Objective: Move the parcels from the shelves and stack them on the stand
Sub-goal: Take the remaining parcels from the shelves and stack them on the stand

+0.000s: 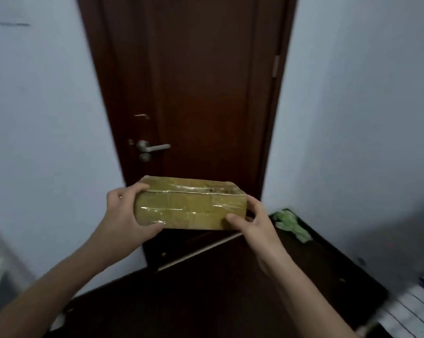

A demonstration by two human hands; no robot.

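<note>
I am gripping the yellowish-brown rectangular cardboard parcel (190, 206) by its short ends, my left hand (123, 211) curling round one and my right hand (252, 223) pinching the other, so it is riding level. It is hanging in the air before the dark brown wooden door (193, 93), above the dark flat stand (230, 289), probably its destination. Glossy, wrinkled clear tape is wrapping it.
</note>
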